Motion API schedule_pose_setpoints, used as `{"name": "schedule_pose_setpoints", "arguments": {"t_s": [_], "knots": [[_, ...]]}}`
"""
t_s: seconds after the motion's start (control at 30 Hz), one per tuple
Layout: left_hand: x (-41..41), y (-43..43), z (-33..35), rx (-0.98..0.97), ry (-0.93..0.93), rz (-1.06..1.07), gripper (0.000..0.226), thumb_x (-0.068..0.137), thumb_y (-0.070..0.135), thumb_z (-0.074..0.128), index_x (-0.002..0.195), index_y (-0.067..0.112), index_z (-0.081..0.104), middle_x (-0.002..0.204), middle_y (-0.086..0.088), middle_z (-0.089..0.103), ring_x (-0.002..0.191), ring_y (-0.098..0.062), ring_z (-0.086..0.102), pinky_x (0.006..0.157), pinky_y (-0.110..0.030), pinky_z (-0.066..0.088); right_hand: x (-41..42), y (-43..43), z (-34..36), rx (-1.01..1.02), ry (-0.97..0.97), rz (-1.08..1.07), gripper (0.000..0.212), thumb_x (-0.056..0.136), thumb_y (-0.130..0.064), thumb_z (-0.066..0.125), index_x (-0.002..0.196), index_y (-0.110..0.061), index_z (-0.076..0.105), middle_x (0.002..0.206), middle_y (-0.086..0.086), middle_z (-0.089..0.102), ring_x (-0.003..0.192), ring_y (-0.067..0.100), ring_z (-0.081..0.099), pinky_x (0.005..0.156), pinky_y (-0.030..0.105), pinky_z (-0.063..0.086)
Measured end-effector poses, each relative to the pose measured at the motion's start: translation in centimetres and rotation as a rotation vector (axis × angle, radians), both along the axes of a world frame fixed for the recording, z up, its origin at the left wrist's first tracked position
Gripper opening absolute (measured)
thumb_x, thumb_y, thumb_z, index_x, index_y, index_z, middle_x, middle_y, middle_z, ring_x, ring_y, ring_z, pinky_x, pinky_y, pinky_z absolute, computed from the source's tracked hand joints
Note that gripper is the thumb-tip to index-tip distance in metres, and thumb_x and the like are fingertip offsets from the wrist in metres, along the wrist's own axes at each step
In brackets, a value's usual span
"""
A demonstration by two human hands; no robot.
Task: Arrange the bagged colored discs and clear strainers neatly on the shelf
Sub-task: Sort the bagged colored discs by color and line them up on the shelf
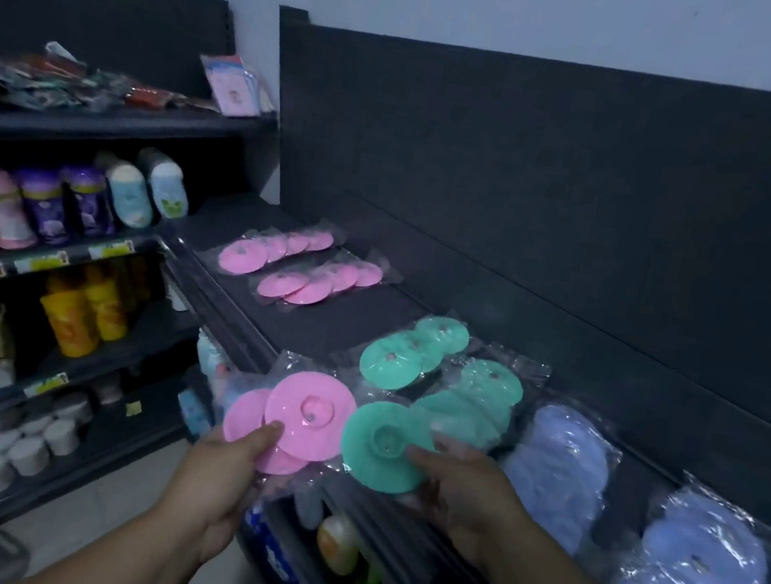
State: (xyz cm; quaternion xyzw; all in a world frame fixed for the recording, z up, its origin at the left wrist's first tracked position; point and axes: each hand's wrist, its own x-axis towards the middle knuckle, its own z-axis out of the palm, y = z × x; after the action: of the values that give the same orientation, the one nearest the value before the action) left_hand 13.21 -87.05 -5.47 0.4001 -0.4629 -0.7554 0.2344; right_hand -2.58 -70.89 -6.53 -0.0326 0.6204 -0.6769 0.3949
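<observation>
No text, brand or number can be read. Yellow price tags (110, 248) on the left shelf edges carry print too blurred to tell. Labels on the purple bottles (41, 207) and the orange bottles (71, 318) on the left shelves are likewise illegible. A pale packet (234, 88) on the far left top shelf shows a printed face, its marks unreadable. Blue packs (278, 572) on the near low shelf bear white marks that cannot be made out. No lettering can be made out on the pink bag (309, 411) or the green bag (379, 447), both near.
</observation>
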Motion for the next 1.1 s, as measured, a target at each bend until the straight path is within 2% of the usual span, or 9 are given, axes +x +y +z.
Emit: {"name": "schedule_pose_setpoints", "arguments": {"t_s": [0.1,0.27,0.4,0.6,0.7,0.83,0.93,1.03,1.1], "knots": [[-2.2,-3.6,-0.3,-0.047,-0.011,-0.083,0.008,0.090,0.007,0.062,0.098,0.006,0.062,0.090,-0.020,0.073,0.077,-0.035,0.071,0.065,-0.042,0.060,-0.2,-2.6,0.0,-0.044,-0.008,-0.068,0.021,0.086,0.002,0.064,0.106,-0.004,0.064,0.095,0.015,0.074,0.079,0.027,0.072,0.059,0.037,0.060],[-4.6,-11.9,-0.2,-0.130,0.009,-0.140,0.027,0.087,0.015,0.066,0.113,0.009,0.062,0.099,-0.016,0.071,0.092,-0.034,0.068,0.087,-0.047,0.054,-0.6,-7.4,-0.7,-0.010,0.013,-0.394,0.026,0.081,0.003,0.069,0.107,0.000,0.065,0.094,0.023,0.072,0.086,0.039,0.070,0.068,0.050,0.059],[-6.1,-17.5,-0.7,-0.165,0.022,-0.172,0.048,0.081,0.027,0.073,0.124,0.014,0.060,0.110,-0.007,0.070,0.099,-0.029,0.067,0.093,-0.051,0.050,-0.1,-11.0,-0.9,0.056,0.075,-0.527,0.024,0.081,-0.004,0.071,0.105,-0.008,0.069,0.095,0.014,0.074,0.086,0.031,0.072,0.073,0.047,0.060],[-8.2,-20.5,-1.1,-0.152,0.068,-0.195,0.036,0.086,0.022,0.070,0.120,0.017,0.060,0.103,-0.001,0.069,0.094,-0.023,0.066,0.091,-0.043,0.051,-1.1,-13.7,0.4,0.323,0.573,-0.719,0.021,0.085,-0.012,0.067,0.103,-0.018,0.074,0.092,-0.008,0.074,0.075,0.005,0.067,0.081,0.026,0.055],[-8.8,-20.9,-1.4,-0.163,0.071,-0.195,0.037,0.086,0.021,0.070,0.121,0.016,0.059,0.105,-0.002,0.069,0.095,-0.023,0.066,0.092,-0.042,0.050,-1.8,-14.2,0.1,0.486,1.093,-0.622,0.023,0.082,-0.001,0.067,0.096,-0.018,0.076,0.096,-0.008,0.067,0.079,-0.004,0.058,0.082,-0.001,0.038],[-9.4,-21.9,-1.0,-0.155,0.062,-0.209,0.042,0.085,0.021,0.070,0.124,0.012,0.059,0.108,-0.007,0.070,0.096,-0.027,0.067,0.093,-0.048,0.051,-2.3,-14.9,-2.5,0.726,1.482,-0.333,0.042,0.062,0.007,0.079,0.092,-0.022,0.077,0.092,-0.006,0.067,0.082,0.017,0.059,0.075,0.016,0.049],[-9.7,-22.4,-0.8,-0.160,0.107,-0.236,0.038,0.088,0.014,0.066,0.125,0.012,0.058,0.107,-0.007,0.069,0.096,-0.026,0.067,0.091,-0.044,0.051,-2.1,-15.9,-3.5,0.823,1.476,-0.192,0.041,0.058,-0.004,0.085,0.094,-0.023,0.077,0.097,-0.005,0.067,0.084,0.020,0.064,0.067,0.029,0.059],[-9.4,-22.2,-1.0,-0.161,0.112,-0.256,0.040,0.089,0.012,0.064,0.128,0.010,0.057,0.112,-0.007,0.068,0.099,-0.024,0.066,0.096,-0.044,0.048,-1.8,-16.7,-3.6,0.903,1.307,-0.016,0.037,0.079,-0.036,0.074,0.114,-0.026,0.070,0.123,-0.010,0.057,0.110,0.017,0.055,0.093,0.034,0.051],[-9.4,-22.2,-1.1,-0.156,0.112,-0.261,0.042,0.089,0.013,0.064,0.130,0.009,0.056,0.114,-0.007,0.068,0.101,-0.023,0.065,0.098,-0.045,0.048,-1.7,-16.9,-3.2,0.978,1.181,0.100,0.053,0.085,-0.060,0.057,0.127,-0.028,0.061,0.139,-0.014,0.045,0.124,0.014,0.043,0.106,0.030,0.037]]}}
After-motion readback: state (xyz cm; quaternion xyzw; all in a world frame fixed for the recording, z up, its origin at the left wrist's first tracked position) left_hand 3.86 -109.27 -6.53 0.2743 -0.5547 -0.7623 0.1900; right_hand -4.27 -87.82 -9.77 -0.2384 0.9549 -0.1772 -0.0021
